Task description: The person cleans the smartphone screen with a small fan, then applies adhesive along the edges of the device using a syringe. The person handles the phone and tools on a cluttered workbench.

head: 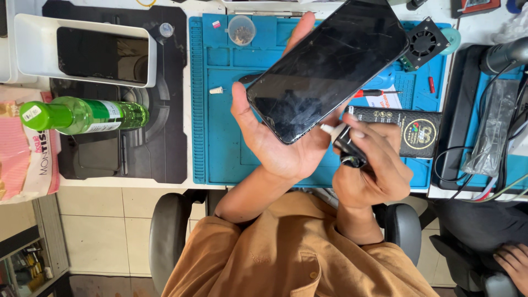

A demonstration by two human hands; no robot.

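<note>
My left hand holds a black smartphone by its lower end, tilted, with the dark scratched screen facing up. Its thumb lies on the phone's left edge and its fingers reach behind it. My right hand grips a small black tube with a white nozzle. The nozzle tip touches the phone's lower edge. Both hands hover above a blue work mat.
A green bottle lies on a black mat at the left, below a white tray. On the blue mat are a small cup of screws, a black box, a red screwdriver and a small fan. Another person's hand shows at the bottom right.
</note>
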